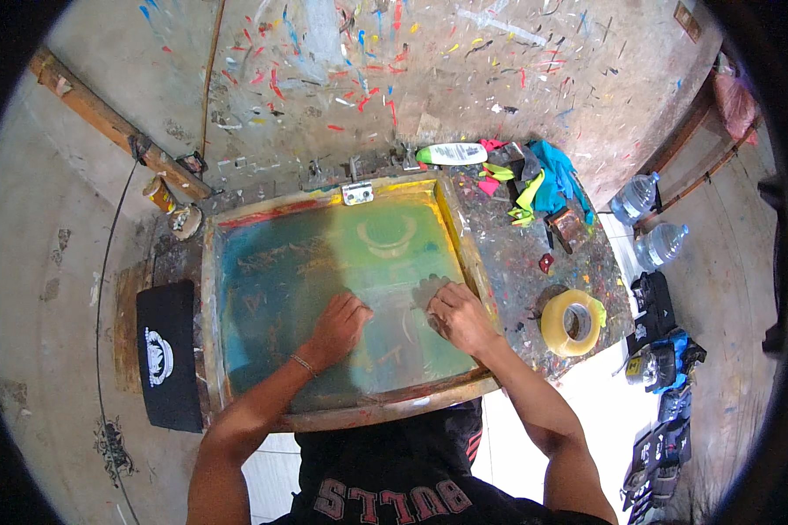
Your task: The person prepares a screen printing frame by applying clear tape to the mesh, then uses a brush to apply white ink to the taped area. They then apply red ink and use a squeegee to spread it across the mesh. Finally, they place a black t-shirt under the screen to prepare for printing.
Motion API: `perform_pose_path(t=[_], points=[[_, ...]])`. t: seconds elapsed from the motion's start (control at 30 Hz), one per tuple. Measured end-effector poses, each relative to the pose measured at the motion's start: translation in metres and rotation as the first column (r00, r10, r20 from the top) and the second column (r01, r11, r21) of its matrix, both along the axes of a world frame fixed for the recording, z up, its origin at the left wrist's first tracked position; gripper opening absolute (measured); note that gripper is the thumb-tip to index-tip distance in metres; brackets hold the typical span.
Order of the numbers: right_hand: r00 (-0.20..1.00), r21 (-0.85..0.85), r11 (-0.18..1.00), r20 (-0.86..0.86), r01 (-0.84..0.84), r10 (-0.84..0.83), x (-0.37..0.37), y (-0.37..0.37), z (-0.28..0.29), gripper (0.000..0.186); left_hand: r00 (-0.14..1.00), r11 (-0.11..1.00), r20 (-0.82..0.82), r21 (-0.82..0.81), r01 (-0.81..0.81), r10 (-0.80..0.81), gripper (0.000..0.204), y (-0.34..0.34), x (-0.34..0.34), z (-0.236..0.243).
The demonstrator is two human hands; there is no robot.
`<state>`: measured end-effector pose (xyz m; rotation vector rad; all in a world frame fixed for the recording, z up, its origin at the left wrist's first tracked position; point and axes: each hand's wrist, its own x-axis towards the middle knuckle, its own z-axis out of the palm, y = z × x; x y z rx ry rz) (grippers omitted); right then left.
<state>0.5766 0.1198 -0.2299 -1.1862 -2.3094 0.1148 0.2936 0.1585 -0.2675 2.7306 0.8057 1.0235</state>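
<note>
A wooden-framed printing screen (280, 245) with a translucent green-blue mesh lies on the paint-stained bench, a small hinge (357, 193) at its far edge. My left hand (338, 325) is over the lower middle of the mesh, its fingers curled together. My right hand (458, 319) is near the frame's right side, fingers curled too. A faint pale, see-through band runs between the two hands; I cannot tell what it is or exactly what the fingers grip. Right of my right hand lies a thick roll of clear yellowish tape (559, 322).
A dark printed item (171, 394) stands at the left. A white bottle (453, 154), coloured cloth scraps (552, 175) and cans (159, 195) lie along the bench's back against a paint-smeared wall. Plastic water bottles (632, 198) and dark goods (652, 311) are beyond the bench's right edge.
</note>
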Motion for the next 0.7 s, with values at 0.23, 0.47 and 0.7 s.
perform_pose_path(t=[0.23, 0.47, 0.7], points=[[0.970, -0.051, 0.998, -0.243, 0.021, -0.033, 0.005, 0.015, 0.014, 0.019, 0.987, 0.986, 0.144, -0.161, -0.041, 0.065, 0.012, 0.008, 0.001, 0.013], [0.968, -0.138, 0.990, -0.240, 0.033, -0.066, 0.011, 0.046, 0.028, 0.040, 0.953, 0.828, 0.188, -0.552, -0.096, 0.236, 0.026, 0.023, 0.002, 0.021], [0.825, -0.527, 0.849, -0.473, 0.018, -0.311, 0.019, 0.044, 0.013, 0.037, 0.838, 0.699, 0.369, -0.715, -0.020, 0.402, 0.022, 0.029, -0.006, 0.000]])
